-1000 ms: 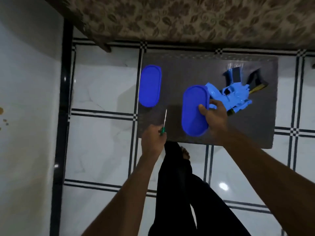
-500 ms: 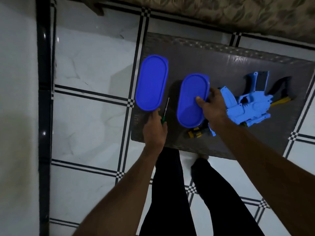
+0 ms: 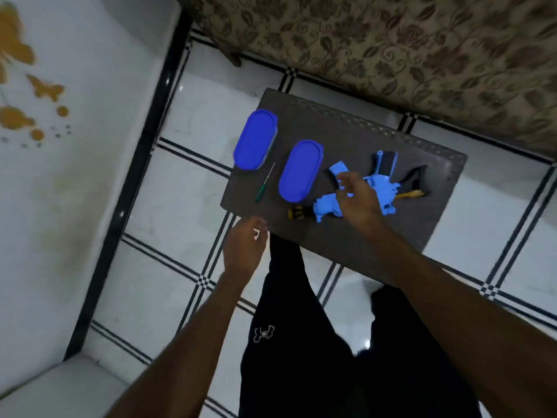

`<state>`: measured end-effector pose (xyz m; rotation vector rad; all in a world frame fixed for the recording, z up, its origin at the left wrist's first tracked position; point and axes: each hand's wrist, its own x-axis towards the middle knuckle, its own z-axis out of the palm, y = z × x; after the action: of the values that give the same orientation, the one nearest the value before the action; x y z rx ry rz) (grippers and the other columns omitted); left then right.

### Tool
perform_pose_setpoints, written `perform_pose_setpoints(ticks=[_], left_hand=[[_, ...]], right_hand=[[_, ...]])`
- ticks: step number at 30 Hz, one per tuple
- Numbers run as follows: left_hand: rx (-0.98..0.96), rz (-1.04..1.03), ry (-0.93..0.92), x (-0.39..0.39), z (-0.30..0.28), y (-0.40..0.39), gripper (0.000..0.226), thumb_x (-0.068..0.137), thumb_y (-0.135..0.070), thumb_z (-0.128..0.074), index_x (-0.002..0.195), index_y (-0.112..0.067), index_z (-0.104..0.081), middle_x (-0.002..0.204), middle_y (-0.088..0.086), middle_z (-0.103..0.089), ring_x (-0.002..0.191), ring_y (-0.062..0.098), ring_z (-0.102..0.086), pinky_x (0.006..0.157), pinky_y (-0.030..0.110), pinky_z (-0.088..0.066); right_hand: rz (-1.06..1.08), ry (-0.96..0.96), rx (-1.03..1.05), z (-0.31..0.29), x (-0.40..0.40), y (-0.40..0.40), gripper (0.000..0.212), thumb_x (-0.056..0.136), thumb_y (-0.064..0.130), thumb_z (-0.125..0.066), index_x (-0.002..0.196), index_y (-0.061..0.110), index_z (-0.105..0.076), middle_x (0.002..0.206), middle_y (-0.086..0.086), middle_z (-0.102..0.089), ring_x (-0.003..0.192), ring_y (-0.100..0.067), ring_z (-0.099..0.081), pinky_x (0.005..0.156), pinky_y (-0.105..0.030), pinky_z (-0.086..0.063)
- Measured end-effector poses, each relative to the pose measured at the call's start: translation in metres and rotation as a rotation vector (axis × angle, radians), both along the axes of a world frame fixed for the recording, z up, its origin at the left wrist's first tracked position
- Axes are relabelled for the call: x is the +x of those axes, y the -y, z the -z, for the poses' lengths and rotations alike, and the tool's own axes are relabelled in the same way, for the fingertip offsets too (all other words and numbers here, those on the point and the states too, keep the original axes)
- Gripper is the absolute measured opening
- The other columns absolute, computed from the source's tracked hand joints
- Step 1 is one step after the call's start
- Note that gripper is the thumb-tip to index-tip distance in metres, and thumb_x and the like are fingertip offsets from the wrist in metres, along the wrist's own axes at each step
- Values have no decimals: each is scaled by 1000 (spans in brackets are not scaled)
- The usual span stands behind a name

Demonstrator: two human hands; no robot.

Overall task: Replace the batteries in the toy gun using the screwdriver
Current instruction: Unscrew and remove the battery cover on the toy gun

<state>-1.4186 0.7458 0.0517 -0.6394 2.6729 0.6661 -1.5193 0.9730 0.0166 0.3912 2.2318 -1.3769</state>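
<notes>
screwdriver (image 3: 264, 183) released since earlier frame, lay on table (image 3: 391, 236) between two blue containers. left hand (image 3: 244, 247) loose, empty. right hand (image 3: 357, 196) spread, empty, over toy gun (image 3: 381, 188). likely: gun pickup next.

Logo: a small white interlocking-U brand mark, without letters, on the black trousers (image 3: 301, 342), at the upper thigh.
Words or numbers: none can be read on anything else in view.
</notes>
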Motion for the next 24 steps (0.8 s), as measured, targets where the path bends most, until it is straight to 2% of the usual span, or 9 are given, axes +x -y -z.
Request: perform_pose_setpoints(ticks=[3, 6, 8, 11, 15, 18, 20, 22, 24], left_hand=[[-18, -126, -98, 24, -56, -53, 11, 93, -20, -62, 99, -21, -71, 90, -14, -65, 74, 6, -60, 63, 5, -35], [-30, -97, -174, 41, -94, -98, 9, 92, -22, -62, 96, -23, -70, 92, -8, -71, 75, 11, -65, 67, 20, -41], [-52, -112, -179, 41, -104, -113, 10, 92, -25, -61, 96, -23, -70, 92, -4, -71, 78, 17, -67, 70, 29, -49], [-51, -175, -223, 40, -111, -130, 12, 92, -26, -59, 97, -23, -69, 94, -1, -69, 82, 21, -66, 70, 38, -54], [12, -234, -247, 39, -96, -145, 14, 91, -19, -60, 99, -22, -71, 97, 0, -70, 85, 22, -66, 69, 33, -48], [54, -269, -200, 50, -83, -162, 20, 90, -18, -59, 105, -25, -69, 99, -1, -69, 87, 24, -66, 73, 37, -52], [89, -383, -218, 67, -78, -176, 28, 88, -17, -59, 114, -27, -66, 102, -4, -67, 88, 22, -66, 76, 39, -54], [105, -439, -236, 78, -81, -187, 34, 87, -16, -60, 120, -26, -64, 107, -5, -65, 90, 20, -66, 78, 38, -54], [61, -502, -236, 69, -77, -194, 35, 88, -16, -61, 122, -25, -64, 107, -4, -65, 92, 20, -67, 79, 37, -54]], right_hand=[[-189, -145, 13, -40, 28, -40, 33, 92, 5, -54, 124, 7, -61, 123, -12, -64, 115, -28, -59, 95, -27, -39], [-341, -238, 44, -79, 40, -81, 41, 87, 20, -48, 125, 11, -62, 124, -12, -64, 116, -30, -59, 96, -32, -41], [-417, -260, 68, -96, 37, -94, 41, 89, 18, -50, 128, 9, -60, 125, -13, -62, 117, -31, -58, 99, -36, -42], [-537, -343, 114, -109, 32, -104, 40, 94, 11, -54, 134, 7, -55, 132, -14, -59, 122, -31, -56, 104, -42, -44], [-643, -444, 139, -121, 14, -108, 43, 92, 10, -53, 134, 5, -56, 134, -15, -57, 125, -33, -54, 108, -43, -42], [-669, -472, 185, -132, 6, -119, 43, 87, 9, -49, 128, 3, -59, 127, -17, -59, 115, -33, -57, 99, -33, -40], [-739, -463, 189, -135, 7, -128, 40, 85, 9, -48, 122, 3, -62, 120, -16, -61, 108, -32, -58, 91, -26, -37], [-825, -476, 186, -131, 2, -139, 39, 81, 9, -48, 116, 4, -63, 113, -15, -60, 102, -32, -59, 87, -27, -38], [-898, -435, 203, -117, -21, -149, 44, 81, 14, -45, 120, 4, -63, 119, -17, -59, 109, -36, -57, 95, -32, -39]])
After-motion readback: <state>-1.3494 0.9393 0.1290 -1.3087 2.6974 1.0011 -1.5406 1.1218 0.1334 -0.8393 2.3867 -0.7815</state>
